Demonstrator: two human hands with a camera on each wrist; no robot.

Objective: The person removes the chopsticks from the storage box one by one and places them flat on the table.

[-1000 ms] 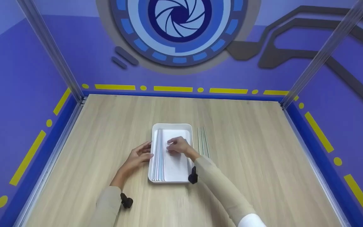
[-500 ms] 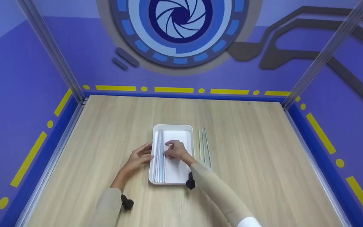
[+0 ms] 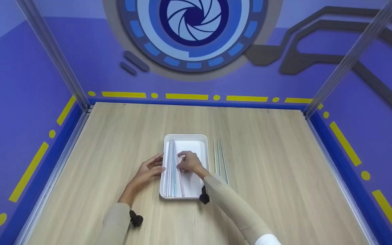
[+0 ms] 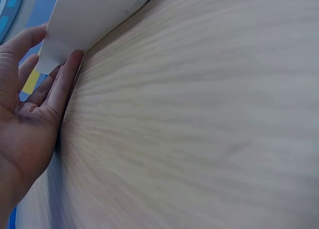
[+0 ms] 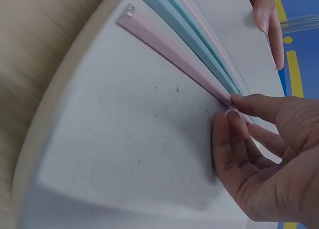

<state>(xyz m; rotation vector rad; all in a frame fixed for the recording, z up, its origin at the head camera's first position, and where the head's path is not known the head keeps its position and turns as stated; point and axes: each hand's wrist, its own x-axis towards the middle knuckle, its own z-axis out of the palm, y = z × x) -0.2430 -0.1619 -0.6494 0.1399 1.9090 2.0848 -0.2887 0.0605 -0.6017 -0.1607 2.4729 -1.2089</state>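
A white tray (image 3: 200, 145) lies on the wooden table with several slim pastel chopsticks (image 3: 170, 170) lengthwise along its left side. My right hand (image 3: 190, 161) is over the tray and pinches a pink chopstick (image 5: 169, 54) between thumb and fingers partway along its length. Its thick end angles away from the others, toward the tray's middle. Beside it in the right wrist view run a blue chopstick (image 5: 192, 32) and another pink one. My left hand (image 3: 150, 168) touches the tray's left wall, its fingers fairly straight along the outside in the left wrist view.
Right of the tray, several more chopsticks (image 3: 219, 156) lie on the table (image 3: 264, 146), their near ends partly behind my right sleeve (image 3: 230, 197). Blue and purple printed panels (image 3: 87, 61) enclose the table at the back and both sides.
My right hand has shifted left to the bundle and pinched the pink chopstick, whose near end has swung right, apart from the others. My left hand has stayed at the tray wall.
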